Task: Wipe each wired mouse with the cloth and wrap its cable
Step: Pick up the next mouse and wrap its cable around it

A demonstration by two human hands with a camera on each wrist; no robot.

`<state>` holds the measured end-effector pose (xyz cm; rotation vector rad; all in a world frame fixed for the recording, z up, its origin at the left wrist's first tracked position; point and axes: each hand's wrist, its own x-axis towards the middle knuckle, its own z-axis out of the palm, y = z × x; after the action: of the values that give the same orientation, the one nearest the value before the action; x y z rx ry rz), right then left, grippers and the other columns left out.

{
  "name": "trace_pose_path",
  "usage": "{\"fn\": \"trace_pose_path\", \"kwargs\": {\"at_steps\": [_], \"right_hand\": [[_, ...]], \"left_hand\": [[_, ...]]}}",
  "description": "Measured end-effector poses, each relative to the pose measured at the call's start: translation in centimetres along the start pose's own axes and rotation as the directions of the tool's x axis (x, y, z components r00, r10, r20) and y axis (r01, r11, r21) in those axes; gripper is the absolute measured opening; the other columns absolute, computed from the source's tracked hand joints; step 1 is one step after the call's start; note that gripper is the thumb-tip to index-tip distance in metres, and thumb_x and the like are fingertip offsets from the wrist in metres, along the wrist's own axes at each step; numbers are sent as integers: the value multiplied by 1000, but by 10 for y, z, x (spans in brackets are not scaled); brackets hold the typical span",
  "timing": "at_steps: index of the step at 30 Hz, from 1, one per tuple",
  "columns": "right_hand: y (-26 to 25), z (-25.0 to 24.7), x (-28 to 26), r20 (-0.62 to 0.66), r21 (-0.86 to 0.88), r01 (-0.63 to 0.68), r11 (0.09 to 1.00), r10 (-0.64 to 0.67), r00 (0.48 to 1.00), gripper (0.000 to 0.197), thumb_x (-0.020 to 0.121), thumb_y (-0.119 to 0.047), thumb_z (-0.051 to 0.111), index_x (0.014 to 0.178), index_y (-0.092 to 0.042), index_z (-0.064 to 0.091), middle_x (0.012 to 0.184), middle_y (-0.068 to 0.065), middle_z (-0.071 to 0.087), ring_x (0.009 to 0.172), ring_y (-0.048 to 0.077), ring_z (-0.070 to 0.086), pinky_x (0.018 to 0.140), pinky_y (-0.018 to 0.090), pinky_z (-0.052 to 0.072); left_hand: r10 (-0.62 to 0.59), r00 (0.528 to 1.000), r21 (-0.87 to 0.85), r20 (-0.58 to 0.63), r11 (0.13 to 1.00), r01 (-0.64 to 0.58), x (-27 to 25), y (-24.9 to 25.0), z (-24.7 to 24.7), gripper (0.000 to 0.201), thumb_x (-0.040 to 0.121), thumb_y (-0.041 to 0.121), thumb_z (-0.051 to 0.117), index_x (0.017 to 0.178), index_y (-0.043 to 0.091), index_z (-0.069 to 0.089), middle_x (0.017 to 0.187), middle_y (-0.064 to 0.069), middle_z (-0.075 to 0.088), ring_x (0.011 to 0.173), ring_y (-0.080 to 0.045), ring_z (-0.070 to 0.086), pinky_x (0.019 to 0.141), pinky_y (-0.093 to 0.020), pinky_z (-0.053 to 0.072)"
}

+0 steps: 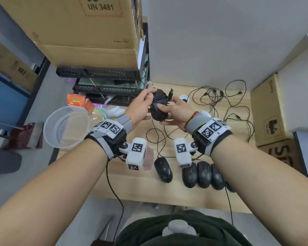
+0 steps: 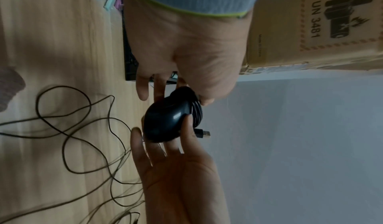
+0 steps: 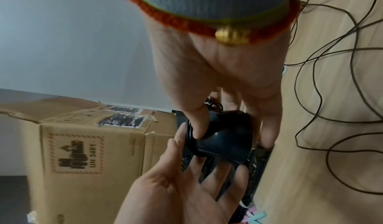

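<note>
A black wired mouse point(image 1: 158, 109) is held above the wooden table point(image 1: 135, 185), its cable wound round its body and the USB plug point(image 1: 170, 93) sticking up. My left hand point(image 1: 144, 103) grips its left side, thumb on the cable turns. My right hand point(image 1: 171, 112) pinches its right side, thumb on top point(image 3: 199, 122), fingers underneath. In the left wrist view the mouse point(image 2: 165, 122) sits between both hands with the plug point(image 2: 204, 133) free. A pinkish cloth point(image 1: 148, 159) lies on the table, partly hidden under my left wrist. Several other black mice point(image 1: 163, 169) point(image 1: 204, 174) lie near the front edge.
Loose tangled cables point(image 1: 212, 96) spread over the back right of the table. A clear plastic tub point(image 1: 68, 126) hangs over the left edge. Stacked cardboard boxes point(image 1: 89, 32) on black trays point(image 1: 100, 73) stand back left; another box point(image 1: 268, 110) stands at the right.
</note>
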<state>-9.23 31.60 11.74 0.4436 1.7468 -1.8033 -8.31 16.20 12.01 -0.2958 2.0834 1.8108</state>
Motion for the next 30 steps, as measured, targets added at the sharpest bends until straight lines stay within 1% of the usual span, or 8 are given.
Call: {"fn": "trace_pose_path", "kwargs": {"at_steps": [5, 8, 10, 13, 18, 23, 26, 30], "right_hand": [[15, 1, 33, -27, -190, -34, 981, 29, 999, 26, 86, -23, 75, 108, -20, 62, 109, 1, 69, 104, 21, 64, 88, 39, 51], [24, 1, 53, -9, -147, -56, 988, 55, 998, 23, 87, -20, 74, 107, -16, 63, 97, 0, 68, 90, 18, 64, 81, 33, 52], [34, 0, 72, -43, -129, -100, 987, 96, 995, 15, 88, -20, 73, 99, -18, 64, 89, -2, 67, 82, 14, 61, 79, 31, 51], [48, -1, 109, -123, -121, -172, 978, 158, 980, 20, 87, -22, 74, 103, -17, 64, 90, 0, 64, 84, 17, 58, 74, 30, 51], [61, -4, 170, -211, -124, -242, 962, 213, 954, 30, 85, -25, 77, 108, -13, 60, 91, 0, 64, 81, 16, 62, 62, 26, 54], [74, 0, 223, -266, -191, -275, 942, 220, 939, 59, 69, -40, 85, 115, -10, 63, 105, 6, 69, 95, 26, 68, 87, 44, 58], [88, -2, 250, -272, -194, -273, 942, 216, 938, 66, 62, -43, 86, 114, -10, 63, 105, 8, 71, 94, 30, 69, 87, 48, 58], [77, 9, 248, -265, -189, -280, 941, 226, 937, 50, 78, -33, 82, 116, -8, 61, 107, 9, 69, 92, 30, 70, 79, 46, 61]], "left_hand": [[-60, 998, 7, 31, 998, 60, 18, -22, -9, 33, 111, 25, 35, 137, 42, 49, 132, 8, 62, 120, -23, 62, 98, -45, 53], [-90, 996, 3, 2, 996, 90, 32, -31, -14, 32, 110, 24, 38, 134, 44, 44, 130, 11, 63, 121, -23, 62, 95, -44, 51], [-129, 991, 89, -43, 987, 132, 45, -45, -20, 37, 108, 23, 43, 142, 36, 44, 129, 6, 61, 119, -26, 63, 90, -42, 51], [-177, 976, 269, -125, 941, 205, 68, -78, -31, 43, 101, 15, 50, 144, 18, 49, 128, -8, 63, 118, -30, 62, 100, -40, 51], [-306, 943, 461, -128, 824, 330, 95, -134, -47, 39, 100, 16, 58, 139, 15, 56, 134, -6, 62, 122, -27, 60, 95, -25, 42], [-347, 933, 587, -96, 737, 334, 116, -166, -54, 41, 101, 20, 58, 141, 14, 57, 142, -4, 60, 131, -24, 55, 103, -23, 36], [-337, 938, 636, -74, 709, 305, 123, -170, -54, 44, 99, 21, 59, 142, 12, 56, 146, -7, 55, 134, -26, 52, 112, -31, 38], [-327, 943, 721, -58, 640, 266, 133, -173, -51, 48, 98, 25, 60, 144, 16, 54, 159, -8, 35, 144, -29, 37, 118, -31, 28]]}}
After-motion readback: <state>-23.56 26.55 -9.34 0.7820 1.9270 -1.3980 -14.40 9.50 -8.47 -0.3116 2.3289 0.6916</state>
